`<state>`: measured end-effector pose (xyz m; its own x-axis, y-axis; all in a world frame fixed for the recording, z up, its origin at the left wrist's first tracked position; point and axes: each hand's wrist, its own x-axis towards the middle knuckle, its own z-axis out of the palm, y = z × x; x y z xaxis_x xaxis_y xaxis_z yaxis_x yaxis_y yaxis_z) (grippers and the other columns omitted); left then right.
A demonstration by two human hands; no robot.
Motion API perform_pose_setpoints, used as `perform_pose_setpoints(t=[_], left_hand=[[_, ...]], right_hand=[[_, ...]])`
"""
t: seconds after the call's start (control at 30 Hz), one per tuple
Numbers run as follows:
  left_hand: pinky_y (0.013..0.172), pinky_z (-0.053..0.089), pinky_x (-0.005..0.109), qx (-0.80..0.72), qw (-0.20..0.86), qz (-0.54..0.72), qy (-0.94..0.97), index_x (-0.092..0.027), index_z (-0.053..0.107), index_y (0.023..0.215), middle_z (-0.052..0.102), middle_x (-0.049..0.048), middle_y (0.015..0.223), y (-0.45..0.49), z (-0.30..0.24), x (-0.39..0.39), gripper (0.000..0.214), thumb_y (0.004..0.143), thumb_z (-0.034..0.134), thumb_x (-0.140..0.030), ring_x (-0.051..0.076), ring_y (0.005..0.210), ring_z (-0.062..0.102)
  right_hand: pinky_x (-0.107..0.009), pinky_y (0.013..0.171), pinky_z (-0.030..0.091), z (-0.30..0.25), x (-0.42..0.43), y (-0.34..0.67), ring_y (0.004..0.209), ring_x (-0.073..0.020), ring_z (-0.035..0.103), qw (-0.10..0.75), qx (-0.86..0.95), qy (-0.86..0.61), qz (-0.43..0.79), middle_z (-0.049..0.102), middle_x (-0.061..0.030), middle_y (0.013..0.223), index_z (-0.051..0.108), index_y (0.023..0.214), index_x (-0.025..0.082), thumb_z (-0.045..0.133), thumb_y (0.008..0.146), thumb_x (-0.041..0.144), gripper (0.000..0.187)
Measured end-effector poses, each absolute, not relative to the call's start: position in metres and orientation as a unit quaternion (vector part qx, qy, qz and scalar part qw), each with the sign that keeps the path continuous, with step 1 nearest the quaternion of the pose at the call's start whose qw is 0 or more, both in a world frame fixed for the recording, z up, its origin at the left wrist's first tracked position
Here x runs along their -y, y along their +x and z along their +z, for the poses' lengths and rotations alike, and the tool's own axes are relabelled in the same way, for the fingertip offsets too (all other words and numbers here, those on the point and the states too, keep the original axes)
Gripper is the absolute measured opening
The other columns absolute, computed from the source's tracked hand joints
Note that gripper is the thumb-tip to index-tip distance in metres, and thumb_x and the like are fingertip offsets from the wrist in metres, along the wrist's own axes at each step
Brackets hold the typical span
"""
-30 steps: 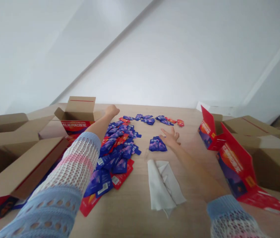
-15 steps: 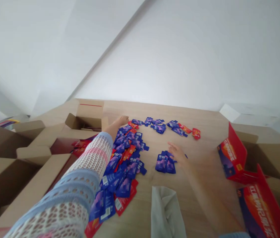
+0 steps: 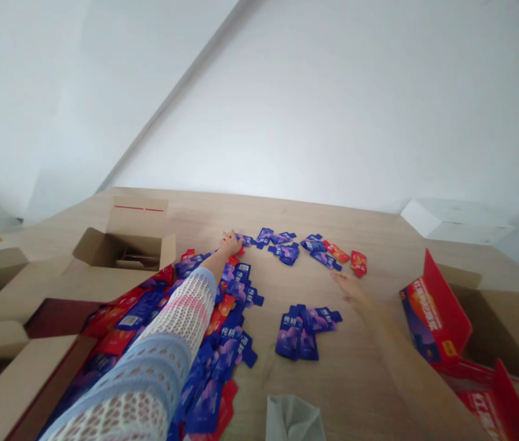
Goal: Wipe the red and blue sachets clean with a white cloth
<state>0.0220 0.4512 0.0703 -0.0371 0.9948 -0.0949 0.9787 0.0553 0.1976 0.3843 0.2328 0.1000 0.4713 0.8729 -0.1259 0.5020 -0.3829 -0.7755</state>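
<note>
My left hand [image 3: 230,242] reaches to the far end of the pouch pile, fingers apart, against a blue pouch [image 3: 243,239]. Below its lace-knit sleeve spreads a heap of blue and red pouches [image 3: 227,352]. My right hand [image 3: 350,290], slightly blurred, hovers over the table with fingers stretched out and nothing in them. Just beyond it lie a red pouch [image 3: 359,263] and a small group of blue pouches [image 3: 314,245]. A separate cluster of blue pouches [image 3: 299,334] rests mid-table, left of my right hand. More blue pouches [image 3: 285,252] lie along the far side.
Open cardboard boxes [image 3: 135,245] stand on the left, one spilling pouches. Red printed boxes [image 3: 424,312] stand open at the right. A white box [image 3: 456,220] sits at the back right against the wall. Grey fabric [image 3: 293,419] lies at the near edge.
My right hand has lifted off the middle blue cluster and moved forward and right. My left hand now shows spread fingers by the far blue pouch. The view has shifted somewhat.
</note>
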Motion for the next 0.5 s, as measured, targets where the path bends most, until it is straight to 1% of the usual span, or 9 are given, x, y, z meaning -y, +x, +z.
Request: perform_pose_setpoints(t=[0.1,0.17,0.2,0.27,0.37,0.43,0.5], left_hand=[[0.109,0.017,0.053,-0.719,0.091,0.061,0.686,-0.014,0.024,0.147,0.029,0.0211,0.149,0.048,0.056,-0.457,0.065,0.091,0.030,-0.046,0.036,0.140,0.020],[0.110,0.012,0.055,-0.728,0.080,0.085,0.675,-0.015,0.023,0.148,0.025,0.0180,0.152,0.062,0.046,-0.457,0.065,0.091,0.029,-0.047,0.037,0.141,0.016],[0.110,0.012,0.055,-0.733,0.075,0.099,0.669,-0.016,0.022,0.148,0.022,0.0167,0.153,0.067,0.043,-0.456,0.066,0.091,0.029,-0.048,0.038,0.141,0.015],[0.110,0.015,0.054,-0.730,0.069,0.123,0.668,-0.020,0.021,0.149,0.015,0.0134,0.156,0.073,0.038,-0.455,0.068,0.090,0.031,-0.051,0.038,0.140,0.018],[0.110,0.022,0.049,-0.704,0.079,0.135,0.693,-0.027,0.024,0.148,0.013,0.0088,0.157,0.080,0.040,-0.457,0.066,0.089,0.035,-0.054,0.035,0.137,0.027],[0.107,0.029,0.045,-0.684,0.099,0.138,0.710,-0.030,0.030,0.146,0.013,0.0072,0.157,0.088,0.044,-0.463,0.064,0.088,0.038,-0.057,0.034,0.134,0.035],[0.103,0.035,0.039,-0.660,0.130,0.139,0.726,-0.031,0.033,0.144,0.016,0.0076,0.156,0.097,0.051,-0.471,0.065,0.087,0.040,-0.059,0.031,0.129,0.043]], right_hand=[[-0.035,0.081,0.047,0.113,-0.269,0.404,0.091,-0.0244,0.063,0.382,0.396,-0.805,0.223,0.070,-0.0097,0.099,0.069,0.104,0.016,0.048,0.076,0.041,0.043],[-0.036,0.087,0.044,0.112,-0.282,0.406,0.094,-0.0256,0.062,0.375,0.396,-0.814,0.199,0.070,-0.0094,0.098,0.070,0.104,0.016,0.048,0.076,0.040,0.042],[-0.037,0.089,0.043,0.108,-0.285,0.406,0.096,-0.0262,0.061,0.360,0.401,-0.819,0.197,0.071,-0.0090,0.097,0.071,0.102,0.018,0.049,0.076,0.040,0.041],[-0.038,0.090,0.042,0.098,-0.288,0.404,0.101,-0.0276,0.060,0.324,0.413,-0.827,0.202,0.071,-0.0080,0.096,0.072,0.099,0.021,0.052,0.075,0.041,0.037],[-0.039,0.088,0.043,0.082,-0.290,0.405,0.102,-0.0287,0.059,0.282,0.426,-0.832,0.217,0.070,-0.0076,0.095,0.073,0.098,0.025,0.055,0.075,0.048,0.037],[-0.040,0.089,0.043,0.076,-0.295,0.409,0.105,-0.0291,0.057,0.270,0.438,-0.829,0.221,0.068,-0.0093,0.102,0.071,0.103,0.025,0.054,0.076,0.054,0.044],[-0.044,0.094,0.040,0.073,-0.305,0.415,0.113,-0.0302,0.052,0.257,0.460,-0.826,0.201,0.063,-0.0123,0.114,0.068,0.112,0.024,0.050,0.077,0.062,0.054]])
